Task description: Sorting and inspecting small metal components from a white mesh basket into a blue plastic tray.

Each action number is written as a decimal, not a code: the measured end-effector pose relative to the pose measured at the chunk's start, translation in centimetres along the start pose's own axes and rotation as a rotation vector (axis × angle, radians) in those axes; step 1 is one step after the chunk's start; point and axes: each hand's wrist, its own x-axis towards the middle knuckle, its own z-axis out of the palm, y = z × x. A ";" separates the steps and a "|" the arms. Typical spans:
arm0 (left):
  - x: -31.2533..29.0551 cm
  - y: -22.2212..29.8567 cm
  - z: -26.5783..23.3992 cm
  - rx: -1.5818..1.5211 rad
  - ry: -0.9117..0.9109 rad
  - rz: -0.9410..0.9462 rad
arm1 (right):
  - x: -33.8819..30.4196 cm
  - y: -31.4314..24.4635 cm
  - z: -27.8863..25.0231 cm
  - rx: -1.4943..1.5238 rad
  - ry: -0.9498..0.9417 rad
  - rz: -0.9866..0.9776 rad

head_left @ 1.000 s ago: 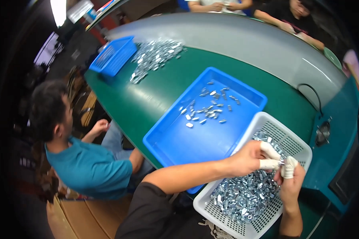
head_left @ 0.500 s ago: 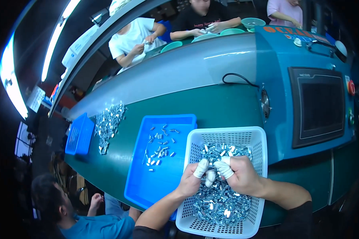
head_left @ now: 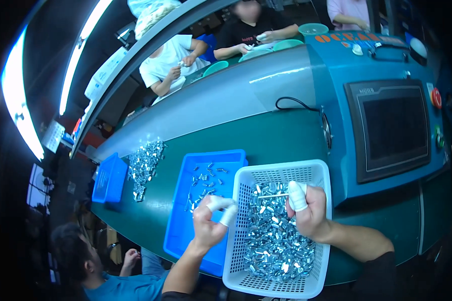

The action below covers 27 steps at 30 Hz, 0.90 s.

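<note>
White coverings wrap the thumb and finger tips of both my hands. My left hand (head_left: 211,224) is over the right side of a shallow blue tray (head_left: 176,228), thumb and finger pinched together; whatever is between them is too small to make out. My right hand (head_left: 308,213) is above a white perforated basket (head_left: 281,170), closed on a thin pale stick (head_left: 273,195) that points left. Beneath it, many small shiny metal pieces (head_left: 278,251) fill the basket. Several similar metal pieces (head_left: 204,177) lie scattered in the blue tray, partly hidden by my left hand.
A heap of metal pieces (head_left: 146,163) and a small blue bin (head_left: 110,178) stand at the green table's (head_left: 266,135) far left. To the right is a teal machine with a dark screen (head_left: 394,130). Co-workers sit beyond the grey barrier (head_left: 211,103); another person (head_left: 115,283) sits lower left.
My hands have parted. The left has moved left from the basket to over the blue tray; the right has stayed over the basket, and the stick now shows in it. The view has shifted slightly.
</note>
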 end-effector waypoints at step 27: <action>0.6 -0.7 6.3 0.470 -0.345 0.056 | 0.5 1.8 0.5 0.009 -0.043 0.068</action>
